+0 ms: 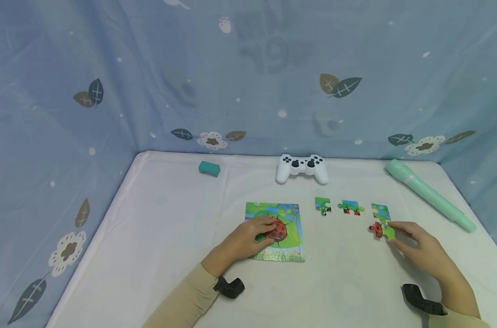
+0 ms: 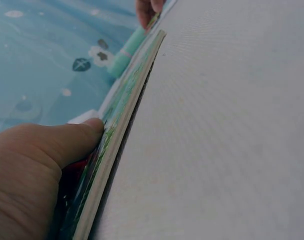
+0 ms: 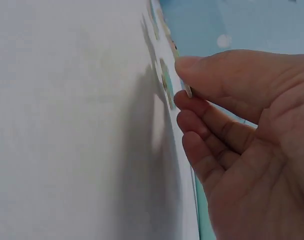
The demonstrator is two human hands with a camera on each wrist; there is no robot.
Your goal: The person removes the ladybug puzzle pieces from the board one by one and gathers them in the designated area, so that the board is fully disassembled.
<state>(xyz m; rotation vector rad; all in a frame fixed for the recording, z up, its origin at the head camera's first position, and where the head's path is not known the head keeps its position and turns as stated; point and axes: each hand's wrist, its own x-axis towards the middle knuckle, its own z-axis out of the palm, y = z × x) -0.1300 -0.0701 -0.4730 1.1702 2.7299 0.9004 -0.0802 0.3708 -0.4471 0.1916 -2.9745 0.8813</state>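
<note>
Pinching a red-and-green puzzle piece (image 1: 378,230) between thumb and fingers, the right hand (image 1: 426,253) is nearer than three loose pieces (image 1: 350,207), while the left hand (image 1: 244,239) rests, fingers relaxed and thumb apart, on the ladybird puzzle (image 1: 288,237) to their left, a white game controller (image 1: 301,167) lying farther back.

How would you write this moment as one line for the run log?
left hand: rests on ladybug puzzle | right hand: pinches puzzle piece | table: three other pieces, white controller
</note>
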